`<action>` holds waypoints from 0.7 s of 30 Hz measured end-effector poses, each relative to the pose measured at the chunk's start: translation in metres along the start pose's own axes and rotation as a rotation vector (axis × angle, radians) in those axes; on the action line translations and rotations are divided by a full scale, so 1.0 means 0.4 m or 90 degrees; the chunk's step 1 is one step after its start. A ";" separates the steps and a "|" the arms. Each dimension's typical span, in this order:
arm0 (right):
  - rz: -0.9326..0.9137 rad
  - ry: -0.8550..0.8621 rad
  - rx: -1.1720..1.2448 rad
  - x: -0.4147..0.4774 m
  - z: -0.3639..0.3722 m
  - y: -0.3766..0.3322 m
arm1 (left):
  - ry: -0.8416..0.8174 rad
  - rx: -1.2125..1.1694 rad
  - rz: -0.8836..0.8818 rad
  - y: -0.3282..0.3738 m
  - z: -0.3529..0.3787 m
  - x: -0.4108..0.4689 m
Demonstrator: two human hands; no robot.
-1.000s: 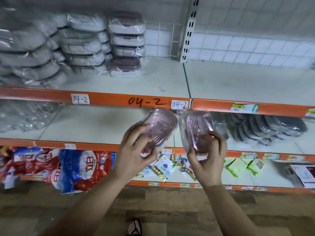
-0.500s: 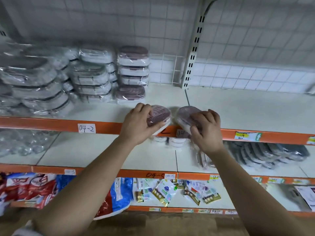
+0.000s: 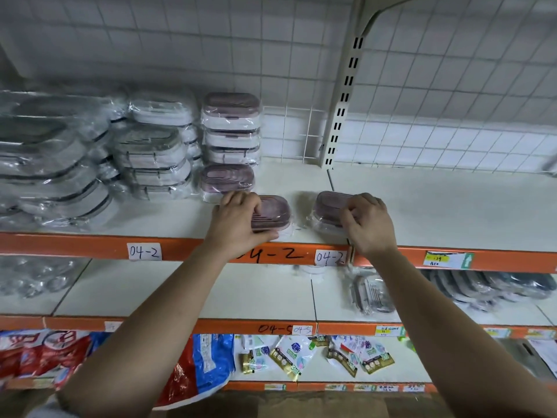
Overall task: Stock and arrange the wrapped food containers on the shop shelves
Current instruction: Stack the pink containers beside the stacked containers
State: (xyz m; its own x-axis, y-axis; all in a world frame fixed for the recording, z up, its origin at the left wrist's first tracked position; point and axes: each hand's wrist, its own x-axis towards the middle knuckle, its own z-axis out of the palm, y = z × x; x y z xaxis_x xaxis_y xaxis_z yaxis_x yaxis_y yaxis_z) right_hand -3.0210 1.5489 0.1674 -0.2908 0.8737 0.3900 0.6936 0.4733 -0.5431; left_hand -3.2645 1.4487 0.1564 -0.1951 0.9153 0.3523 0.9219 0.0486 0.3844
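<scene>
Two hands, apart, each curled over a wrapped pink-lid box nr the front of the white top shelf (image 3: pixel 437 206) w/ orange edge strip (image 3: pixel 90 245) marked 04-2: left hand (image 3: pixel 238 220) on left container (image 3: pixel 272 214), right hand (image 3: pixel 369 223) on right container (image 3: pixel 327 206), stacked containers (image 3: pixel 230 128) back-left, wire grid wall (image 3: pixel 452 86) behind.

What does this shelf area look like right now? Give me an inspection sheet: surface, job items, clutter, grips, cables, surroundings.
Surface: top shelf, white, orange edge labelled 04-2.
Job's things: left pink-lidded container and right pink-lidded container on it near the front edge, apart; pink-lidded stack behind; grey-lidded stacks at left.
Clutter: sachets strewn on the bottom shelf.
Grips: left hand holds the left container; right hand holds the right one.
Cables: nothing seen.
Surroundings: wire grid panel behind; dark containers on the middle shelf.
</scene>
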 end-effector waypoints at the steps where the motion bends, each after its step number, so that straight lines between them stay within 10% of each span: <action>1: 0.005 -0.002 -0.004 0.014 0.011 -0.010 | -0.001 0.019 -0.004 0.002 0.002 0.002; 14: 0.043 0.058 -0.037 0.026 0.099 -0.013 | 0.162 0.088 0.045 -0.055 -0.146 0.135; 21: 0.025 0.074 -0.042 0.027 0.098 -0.015 | 0.012 0.158 -0.035 -0.136 -0.117 0.214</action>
State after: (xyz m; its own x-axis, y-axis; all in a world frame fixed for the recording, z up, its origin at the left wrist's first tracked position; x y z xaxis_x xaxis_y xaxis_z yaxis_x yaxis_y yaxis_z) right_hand -3.0544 1.5598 0.1457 -0.1876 0.8707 0.4546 0.7455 0.4275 -0.5113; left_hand -3.3468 1.5057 0.2056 -0.2511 0.9011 0.3535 0.9632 0.1966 0.1832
